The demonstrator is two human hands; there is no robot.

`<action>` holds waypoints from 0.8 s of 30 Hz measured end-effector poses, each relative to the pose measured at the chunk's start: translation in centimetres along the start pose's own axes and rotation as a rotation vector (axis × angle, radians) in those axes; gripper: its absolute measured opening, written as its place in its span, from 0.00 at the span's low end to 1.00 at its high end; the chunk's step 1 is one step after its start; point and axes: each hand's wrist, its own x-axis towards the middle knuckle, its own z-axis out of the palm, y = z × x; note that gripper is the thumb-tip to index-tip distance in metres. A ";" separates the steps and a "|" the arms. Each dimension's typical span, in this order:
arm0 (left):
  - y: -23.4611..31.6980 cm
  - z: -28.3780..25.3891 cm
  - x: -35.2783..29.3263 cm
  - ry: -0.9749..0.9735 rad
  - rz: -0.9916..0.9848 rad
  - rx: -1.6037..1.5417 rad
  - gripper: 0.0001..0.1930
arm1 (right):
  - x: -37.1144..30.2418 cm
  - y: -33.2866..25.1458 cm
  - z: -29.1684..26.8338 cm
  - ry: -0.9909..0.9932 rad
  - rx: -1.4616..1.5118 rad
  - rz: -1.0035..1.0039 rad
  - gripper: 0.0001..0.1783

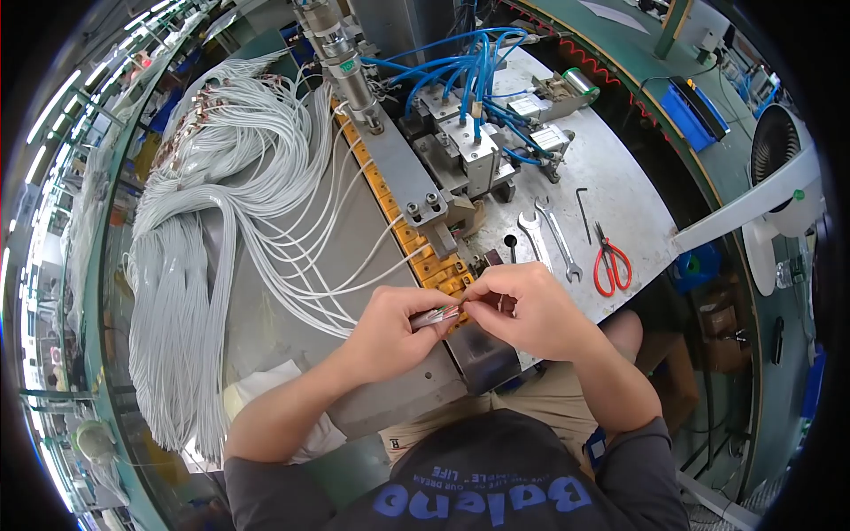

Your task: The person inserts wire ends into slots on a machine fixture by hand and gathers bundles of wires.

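**Both hands pinched on one cable end, front of fixture**

Dark cap and shirt at bottom edge, forearms rising from there. Left hand point(390, 332) closed around the grey cable end point(431, 317), stripped coloured cores sticking out. Right hand point(529, 308) fingertips pinched together on those cores. Cable axis roughly horizontal, tip pointing right, slightly up. Directly behind: orange terminal strip point(416, 252) and grey clamp bar point(403, 177). Left: big bundle of grey cables point(190, 265). Right on plate: two spanners point(544, 232), hex key point(583, 211), red scissors point(610, 262). Blue air hoses point(460, 66) at rear.

Grey workbench point(620, 190), wrenches point(549, 234), red scissors point(611, 264) (handles nearest), hex key point(583, 212)
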 end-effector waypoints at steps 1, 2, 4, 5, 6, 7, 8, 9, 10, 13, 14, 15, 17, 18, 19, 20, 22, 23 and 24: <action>0.1 0.0 0.1 -0.006 0.015 0.024 0.06 | -0.1 0.1 0.1 0.002 -0.006 0.006 0.03; 0.1 0.0 0.2 -0.013 0.030 0.048 0.06 | -0.1 0.1 0.2 0.005 -0.013 0.011 0.03; 0.0 0.0 0.1 0.022 0.076 0.094 0.06 | 0.0 0.4 0.3 0.012 -0.021 0.015 0.03; -0.1 0.0 -0.2 0.054 0.120 0.136 0.05 | 0.2 0.5 0.7 0.003 0.127 0.125 0.04; -0.2 0.0 -0.3 0.087 0.164 0.178 0.05 | 0.4 0.6 1.1 -0.007 0.277 0.233 0.05; -0.2 0.1 -0.3 0.083 0.168 0.178 0.05 | 0.5 0.6 1.2 -0.017 0.427 0.341 0.06; -0.2 0.3 -0.2 0.085 0.148 0.126 0.05 | 0.5 0.6 1.1 -0.012 0.425 0.341 0.06; -0.2 0.4 -0.2 0.087 0.127 0.073 0.05 | 0.4 0.7 0.9 -0.027 0.478 0.357 0.05; -0.2 0.4 -0.2 0.096 0.101 0.023 0.05 | 0.4 0.8 0.7 -0.050 0.534 0.371 0.05; -1.0 0.1 -0.3 0.053 0.162 0.075 0.05 | 0.7 0.6 0.0 -0.126 0.468 0.298 0.04; -1.1 0.0 -0.3 0.029 0.194 0.099 0.05 | 0.8 0.3 -0.3 -0.173 0.345 0.212 0.04; -1.0 -0.1 -0.3 0.027 0.198 0.102 0.05 | 0.9 0.2 -0.4 -0.211 0.218 0.126 0.04; -0.4 0.1 -0.4 0.051 0.082 -0.028 0.05 | 0.8 0.2 0.2 -0.143 0.262 0.136 0.05; -0.2 0.2 -0.4 0.063 0.024 -0.092 0.05 | 0.6 0.3 0.8 -0.080 0.307 0.147 0.05; 0.1 0.3 -0.4 0.063 0.026 -0.087 0.05 | 0.5 0.3 1.1 -0.016 0.353 0.158 0.05; 0.3 0.5 -0.5 0.078 0.001 -0.114 0.05 | 0.4 0.3 1.3 -0.016 0.356 0.154 0.05; 0.4 0.6 -0.6 0.109 -0.049 -0.170 0.06 | 0.2 0.3 1.7 0.036 0.391 0.203 0.05; 0.3 0.5 -0.6 0.110 -0.050 -0.169 0.06 | 0.1 0.4 1.8 0.062 0.407 0.230 0.05; 0.1 0.2 -0.4 0.086 -0.003 -0.047 0.06 | 0.2 0.7 1.7 0.060 0.407 0.230 0.05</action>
